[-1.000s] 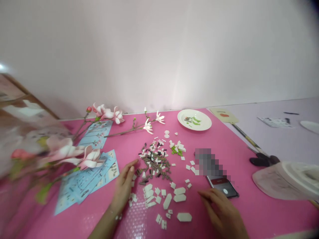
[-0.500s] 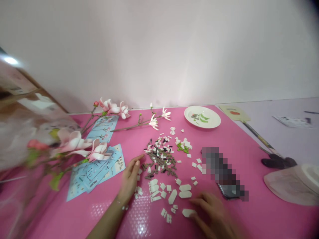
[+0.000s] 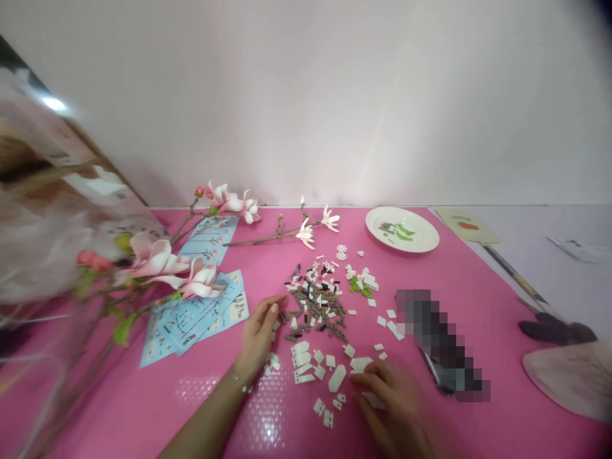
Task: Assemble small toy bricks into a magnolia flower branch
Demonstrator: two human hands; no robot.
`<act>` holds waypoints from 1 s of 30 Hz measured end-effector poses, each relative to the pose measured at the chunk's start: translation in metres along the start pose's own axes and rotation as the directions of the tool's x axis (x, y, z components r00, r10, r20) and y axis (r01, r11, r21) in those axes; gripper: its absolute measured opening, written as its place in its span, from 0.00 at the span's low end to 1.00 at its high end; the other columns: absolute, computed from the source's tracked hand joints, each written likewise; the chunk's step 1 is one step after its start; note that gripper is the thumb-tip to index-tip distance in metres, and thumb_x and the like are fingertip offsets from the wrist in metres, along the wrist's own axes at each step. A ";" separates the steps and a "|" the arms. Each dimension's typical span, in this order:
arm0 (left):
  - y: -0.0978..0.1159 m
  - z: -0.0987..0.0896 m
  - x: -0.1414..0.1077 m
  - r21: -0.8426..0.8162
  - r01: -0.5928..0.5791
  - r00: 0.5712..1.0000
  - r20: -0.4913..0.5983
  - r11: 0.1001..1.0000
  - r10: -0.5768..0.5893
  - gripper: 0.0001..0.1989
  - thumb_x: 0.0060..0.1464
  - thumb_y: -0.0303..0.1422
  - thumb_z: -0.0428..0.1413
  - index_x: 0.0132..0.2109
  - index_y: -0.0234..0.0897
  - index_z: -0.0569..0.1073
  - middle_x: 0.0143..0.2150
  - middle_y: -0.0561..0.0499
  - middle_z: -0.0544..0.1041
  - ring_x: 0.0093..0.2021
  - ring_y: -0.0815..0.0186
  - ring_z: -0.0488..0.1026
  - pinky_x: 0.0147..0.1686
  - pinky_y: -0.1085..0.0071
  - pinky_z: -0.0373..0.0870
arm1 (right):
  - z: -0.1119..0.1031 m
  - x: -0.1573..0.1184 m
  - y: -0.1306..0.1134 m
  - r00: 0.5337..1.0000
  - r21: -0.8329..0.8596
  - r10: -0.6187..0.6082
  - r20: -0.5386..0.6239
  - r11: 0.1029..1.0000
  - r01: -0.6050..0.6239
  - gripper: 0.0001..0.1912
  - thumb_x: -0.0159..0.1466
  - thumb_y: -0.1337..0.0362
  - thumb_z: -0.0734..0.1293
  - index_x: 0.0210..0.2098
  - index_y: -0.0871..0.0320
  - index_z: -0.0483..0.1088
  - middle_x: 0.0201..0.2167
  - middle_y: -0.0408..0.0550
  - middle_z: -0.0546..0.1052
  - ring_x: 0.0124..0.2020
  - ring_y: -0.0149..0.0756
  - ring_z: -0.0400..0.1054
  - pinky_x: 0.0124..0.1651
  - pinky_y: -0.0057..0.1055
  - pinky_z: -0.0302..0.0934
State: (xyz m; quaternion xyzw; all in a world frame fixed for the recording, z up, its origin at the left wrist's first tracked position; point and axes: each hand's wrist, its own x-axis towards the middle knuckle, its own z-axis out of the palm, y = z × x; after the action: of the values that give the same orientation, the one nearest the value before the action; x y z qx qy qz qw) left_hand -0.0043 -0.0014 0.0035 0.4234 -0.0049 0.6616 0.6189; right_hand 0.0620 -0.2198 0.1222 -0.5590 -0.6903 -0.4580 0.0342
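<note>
My left hand (image 3: pixel 261 328) rests open on the pink table, its loosely stretched fingers at the left edge of a pile of small brown, black and white building pieces (image 3: pixel 318 303). Over flat white pieces at the lower right, my right hand (image 3: pixel 394 398) has thumb and fingers apart. A white piece (image 3: pixel 373 400) shows between them on the table, and the fingertips partly cover another white piece (image 3: pixel 361 364). Left of this hand lie a long white piece (image 3: pixel 337 378) and ribbed white pieces (image 3: pixel 302 362). Whether the right fingertips touch a piece I cannot tell.
Pink flower branches (image 3: pixel 157 261) and blue instruction sheets (image 3: pixel 196 319) are at the left. A finished white-flower branch (image 3: pixel 268 240) lies at the back. To the right are a white plate (image 3: pixel 425 242), a partly pixelated phone (image 3: pixel 440 376), scissors (image 3: pixel 549 328) and a fan (image 3: pixel 468 226).
My right hand has moved left over the table, from beside the white pieces to above them. My left hand stays by the pile. The whole view has shifted slightly.
</note>
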 end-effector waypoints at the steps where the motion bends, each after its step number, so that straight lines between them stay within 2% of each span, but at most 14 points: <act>1: -0.002 0.000 0.000 -0.002 -0.001 1.000 0.001 1.000 0.001 0.15 0.61 0.40 0.49 0.49 0.39 0.74 0.49 0.47 0.75 0.52 0.60 0.69 0.53 0.64 0.62 | 0.005 0.003 -0.002 1.000 0.004 0.013 0.021 1.000 -0.013 0.08 0.62 0.70 0.60 0.36 0.55 0.69 0.30 0.47 0.70 0.31 0.35 0.68 0.32 0.29 0.63; 6: -0.009 0.003 0.001 -0.016 -0.012 1.000 0.024 1.000 0.012 0.16 0.61 0.39 0.49 0.50 0.38 0.73 0.49 0.46 0.76 0.50 0.60 0.70 0.52 0.63 0.63 | 0.028 0.011 -0.001 0.988 -0.045 0.051 0.146 0.998 -0.045 0.07 0.61 0.68 0.63 0.38 0.55 0.71 0.33 0.49 0.70 0.35 0.41 0.65 0.36 0.36 0.60; 12: -0.005 0.004 0.002 -0.016 -0.038 0.999 0.021 0.999 0.038 0.16 0.61 0.41 0.49 0.48 0.38 0.74 0.46 0.46 0.77 0.46 0.59 0.72 0.48 0.63 0.66 | 0.046 0.014 0.006 0.988 -0.098 0.004 0.157 0.995 0.012 0.06 0.62 0.65 0.64 0.37 0.55 0.72 0.32 0.48 0.70 0.34 0.40 0.65 0.36 0.36 0.58; 17: 0.001 0.002 0.002 -0.036 -0.044 0.999 0.001 0.998 0.044 0.16 0.60 0.42 0.49 0.46 0.39 0.75 0.45 0.45 0.77 0.45 0.59 0.72 0.46 0.64 0.67 | 0.044 0.012 0.011 0.989 -0.082 -0.039 0.145 0.995 0.052 0.06 0.61 0.66 0.63 0.35 0.55 0.72 0.32 0.48 0.70 0.33 0.39 0.65 0.34 0.34 0.59; 21: 0.005 0.002 0.001 -0.064 -0.057 0.998 -0.026 0.996 0.056 0.15 0.59 0.41 0.50 0.44 0.38 0.76 0.42 0.45 0.77 0.44 0.59 0.72 0.44 0.65 0.68 | 0.035 0.013 0.009 0.991 -0.111 0.002 0.132 0.994 0.012 0.06 0.61 0.66 0.63 0.37 0.56 0.72 0.33 0.49 0.71 0.34 0.40 0.66 0.34 0.34 0.58; 25: 0.010 0.000 0.000 -0.097 -0.100 0.991 -0.099 0.990 0.090 0.13 0.59 0.40 0.51 0.41 0.38 0.76 0.40 0.47 0.77 0.43 0.60 0.72 0.44 0.66 0.68 | 0.031 0.016 0.004 0.976 -0.140 0.065 0.209 0.989 -0.036 0.06 0.62 0.66 0.62 0.36 0.55 0.72 0.33 0.49 0.71 0.34 0.40 0.66 0.35 0.35 0.57; 30: 0.014 -0.005 0.002 -0.147 -0.136 0.953 -0.290 0.980 0.089 0.12 0.59 0.39 0.51 0.39 0.37 0.75 0.39 0.47 0.76 0.43 0.61 0.73 0.46 0.65 0.67 | 0.035 0.014 0.008 0.966 -0.171 0.118 0.229 0.982 -0.080 0.07 0.63 0.65 0.62 0.34 0.55 0.72 0.31 0.48 0.71 0.33 0.39 0.65 0.35 0.34 0.55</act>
State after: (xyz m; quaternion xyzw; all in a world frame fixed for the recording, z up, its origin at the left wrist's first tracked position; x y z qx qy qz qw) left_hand -0.0179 -0.0006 0.0085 0.2710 0.0043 0.7468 0.6073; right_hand 0.0801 -0.1863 0.1144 -0.6448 -0.6215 -0.4392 -0.0710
